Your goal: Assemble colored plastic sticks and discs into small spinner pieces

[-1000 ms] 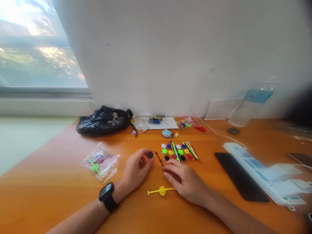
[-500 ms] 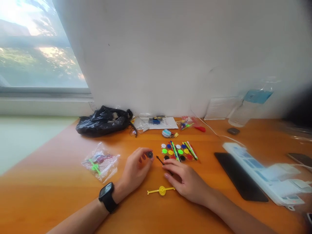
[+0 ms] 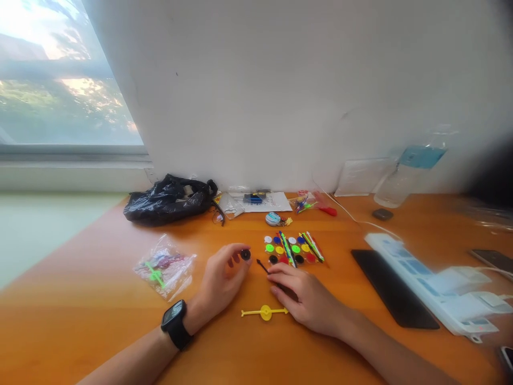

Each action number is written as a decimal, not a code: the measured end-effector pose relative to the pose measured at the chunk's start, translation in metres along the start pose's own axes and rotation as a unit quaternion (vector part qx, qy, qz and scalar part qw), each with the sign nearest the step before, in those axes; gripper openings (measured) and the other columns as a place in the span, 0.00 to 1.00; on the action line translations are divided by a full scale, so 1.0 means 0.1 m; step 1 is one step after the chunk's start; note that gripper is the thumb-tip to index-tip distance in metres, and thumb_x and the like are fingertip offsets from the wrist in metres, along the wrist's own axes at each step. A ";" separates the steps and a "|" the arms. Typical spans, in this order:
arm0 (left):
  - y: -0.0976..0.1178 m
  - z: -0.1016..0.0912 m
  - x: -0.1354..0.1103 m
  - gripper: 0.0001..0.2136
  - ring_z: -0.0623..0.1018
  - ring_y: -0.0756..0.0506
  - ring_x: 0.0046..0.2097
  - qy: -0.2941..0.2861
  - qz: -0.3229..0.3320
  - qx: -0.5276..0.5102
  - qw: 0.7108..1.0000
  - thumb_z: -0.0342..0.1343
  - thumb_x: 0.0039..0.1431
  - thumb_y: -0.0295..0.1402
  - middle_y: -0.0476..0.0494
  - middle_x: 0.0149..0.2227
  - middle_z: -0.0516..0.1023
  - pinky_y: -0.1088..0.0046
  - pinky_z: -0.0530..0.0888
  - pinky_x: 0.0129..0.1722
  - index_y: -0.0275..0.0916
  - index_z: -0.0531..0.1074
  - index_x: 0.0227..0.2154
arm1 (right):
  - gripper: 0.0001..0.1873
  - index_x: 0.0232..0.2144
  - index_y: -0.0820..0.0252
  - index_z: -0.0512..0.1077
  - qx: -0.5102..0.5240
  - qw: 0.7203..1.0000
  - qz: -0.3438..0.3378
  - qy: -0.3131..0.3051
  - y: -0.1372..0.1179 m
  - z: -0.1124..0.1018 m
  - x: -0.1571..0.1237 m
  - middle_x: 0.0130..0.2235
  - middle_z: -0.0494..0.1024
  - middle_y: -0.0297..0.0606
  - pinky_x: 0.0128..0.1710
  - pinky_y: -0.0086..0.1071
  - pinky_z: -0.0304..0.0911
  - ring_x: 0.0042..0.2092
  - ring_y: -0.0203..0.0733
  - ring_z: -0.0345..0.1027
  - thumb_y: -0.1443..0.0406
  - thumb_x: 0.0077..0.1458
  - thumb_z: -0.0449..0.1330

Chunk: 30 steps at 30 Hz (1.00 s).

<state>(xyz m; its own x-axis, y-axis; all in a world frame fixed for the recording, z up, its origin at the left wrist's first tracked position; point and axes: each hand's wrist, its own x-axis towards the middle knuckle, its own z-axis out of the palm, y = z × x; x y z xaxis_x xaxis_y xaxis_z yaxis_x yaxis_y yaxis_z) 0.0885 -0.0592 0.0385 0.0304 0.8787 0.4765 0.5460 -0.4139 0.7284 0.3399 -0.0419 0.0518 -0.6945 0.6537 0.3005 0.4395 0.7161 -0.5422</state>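
Between the thumb and fingers of my left hand (image 3: 225, 275) is a small black plastic disc (image 3: 245, 255), its face turned toward me. My right hand (image 3: 306, 299) pinches a black plastic arrow (image 3: 262, 266); its tip points up and left toward the disc, and its other end is hidden under my fingers. Disc and arrow are apart. On the table just below my hands lies a yellow spinner (image 3: 265, 313), an arrow with a round disc at its middle. Beyond my right hand are rows of coloured discs (image 3: 279, 249) and bundles of coloured arrows (image 3: 312, 247).
A clear bag (image 3: 166, 267) with a green spinner lies left. Along the wall are a black plastic bag (image 3: 170, 200), a paper sheet (image 3: 278, 202) and a bottle (image 3: 395, 184). A power strip (image 3: 425, 289) and a black flat pad (image 3: 390, 289) sit right.
The black disc has tilted slightly in my left fingers, showing more of its face. My right hand still holds the arrow in nearly the same place.
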 end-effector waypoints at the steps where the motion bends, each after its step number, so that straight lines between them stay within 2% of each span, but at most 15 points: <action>1: 0.00 0.00 0.00 0.09 0.79 0.46 0.40 -0.001 0.001 0.000 1.000 0.57 0.69 0.35 0.44 0.42 0.83 0.69 0.76 0.41 0.42 0.76 0.49 | 0.13 0.51 0.57 0.79 0.000 1.000 0.001 -0.002 0.00 0.00 0.00 0.56 0.79 0.46 0.58 0.38 0.72 0.54 0.48 0.77 0.65 0.70 0.57; 6: 0.01 -0.01 0.00 0.09 0.79 0.46 0.40 -0.003 0.006 -0.010 1.000 0.57 0.69 0.34 0.45 0.42 0.83 0.69 0.76 0.42 0.42 0.75 0.49 | 0.11 0.49 0.57 0.78 0.008 1.000 0.002 -0.004 -0.01 -0.02 0.00 0.53 0.80 0.45 0.55 0.38 0.72 0.51 0.47 0.77 0.66 0.69 0.57; 14: 0.04 -0.02 0.00 0.09 0.78 0.46 0.39 -0.004 -0.002 -0.012 1.000 0.57 0.69 0.35 0.44 0.41 0.83 0.68 0.76 0.42 0.42 0.75 0.49 | 0.10 0.47 0.56 0.78 0.006 1.000 -0.005 0.015 -0.01 -0.01 0.00 0.52 0.80 0.46 0.56 0.41 0.72 0.52 0.49 0.76 0.65 0.68 0.58; 19: 0.04 -0.03 0.00 0.10 0.78 0.46 0.39 -0.012 -0.003 -0.012 1.000 0.56 0.70 0.36 0.44 0.42 0.83 0.68 0.76 0.42 0.41 0.75 0.49 | 0.11 0.49 0.56 0.78 0.036 0.999 -0.006 0.022 -0.01 0.00 0.00 0.53 0.79 0.45 0.57 0.39 0.72 0.52 0.47 0.76 0.66 0.69 0.57; 25: 0.03 -0.02 0.00 0.09 0.78 0.47 0.39 -0.010 0.001 -0.011 1.000 0.57 0.69 0.35 0.45 0.41 0.82 0.69 0.76 0.41 0.42 0.75 0.49 | 0.14 0.53 0.56 0.76 0.039 0.999 -0.015 0.011 -0.02 -0.01 -0.01 0.55 0.78 0.45 0.60 0.38 0.70 0.56 0.47 0.74 0.67 0.69 0.57; 30: 0.03 -0.02 0.00 0.09 0.78 0.46 0.39 -0.009 0.000 -0.010 1.000 0.56 0.70 0.35 0.45 0.41 0.82 0.69 0.75 0.41 0.41 0.75 0.50 | 0.15 0.54 0.56 0.77 0.026 0.999 -0.036 -0.023 -0.08 -0.05 0.02 0.56 0.77 0.45 0.62 0.40 0.68 0.59 0.47 0.71 0.65 0.71 0.55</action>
<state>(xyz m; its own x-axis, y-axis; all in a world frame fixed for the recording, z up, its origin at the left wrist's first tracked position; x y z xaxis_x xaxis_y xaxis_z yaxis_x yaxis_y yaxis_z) 0.0887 -0.0614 0.0416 0.0446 0.8827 0.4679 0.5288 -0.4182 0.7386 0.3383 -0.0454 0.0610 -0.7498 0.5875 0.3044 0.3581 0.7471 -0.5600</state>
